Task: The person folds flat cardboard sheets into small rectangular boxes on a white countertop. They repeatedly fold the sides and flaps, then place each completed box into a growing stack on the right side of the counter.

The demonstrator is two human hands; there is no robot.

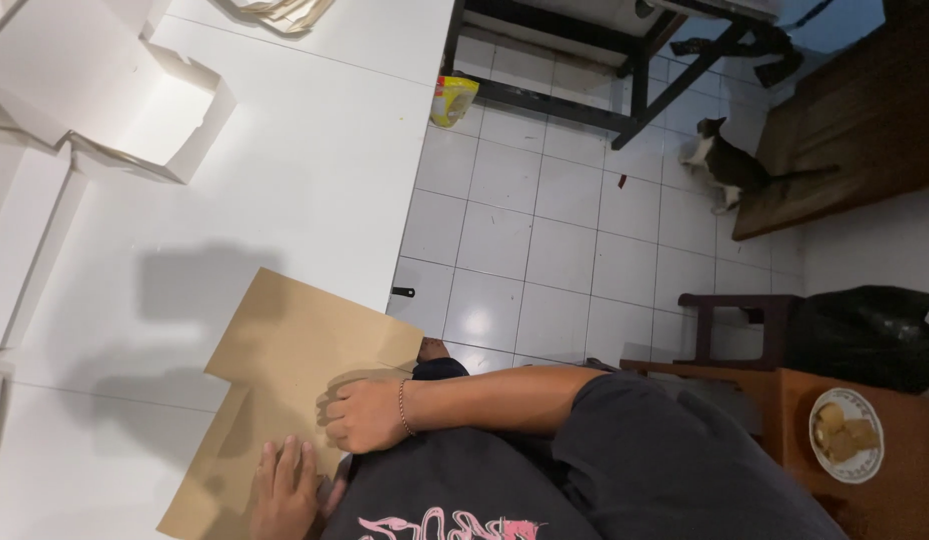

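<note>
A flat brown cardboard sheet (285, 350) with a stepped outline lies on the white table (305, 170), close to my body. My right hand (363, 414), a thin bracelet on its wrist, rests on the sheet's near edge with the fingers curled against it. My left hand (285, 488) lies flat on the sheet at the bottom of the view, fingers spread and pressing down. My dark shirt covers the sheet's nearest part.
Open white cardboard boxes (135, 100) stand at the table's far left. Past the table edge is white tiled floor with a yellow bag (453, 98), a cat (723, 165), a dark metal frame (625, 60), a small stool (740, 325) and a plate of food (847, 435) on a wooden surface.
</note>
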